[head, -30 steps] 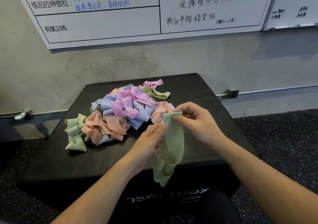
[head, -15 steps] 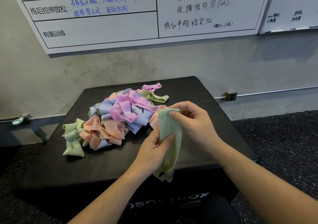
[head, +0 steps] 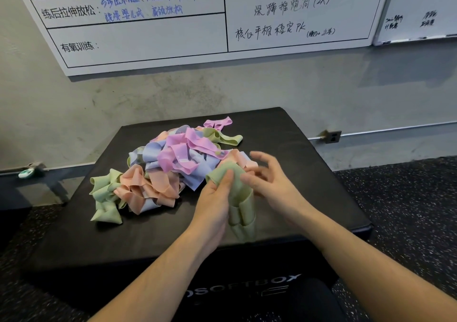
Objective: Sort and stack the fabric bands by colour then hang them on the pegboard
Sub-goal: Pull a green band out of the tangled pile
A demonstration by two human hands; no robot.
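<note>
A tangled pile of fabric bands (head: 173,163) in pink, lilac, peach and green lies on the black soft box (head: 284,133). In front of the pile I hold a folded green band (head: 241,198) above the box's near edge. My left hand (head: 214,208) grips it, thumb pressed on its upper fold. My right hand (head: 272,180) is beside the band on the right; its fingers are spread and loosely curled, and its lower fingers touch the band's right side.
More green bands (head: 105,198) lie at the pile's left end. A whiteboard (head: 173,24) with handwriting hangs on the grey wall behind. Speckled dark floor (head: 408,210) surrounds the box. A wall socket (head: 332,136) sits to the right.
The green band has been gathered from a long hanging strip into a shorter folded bundle. My right hand has let go of its top end and opened; my left hand now holds the top.
</note>
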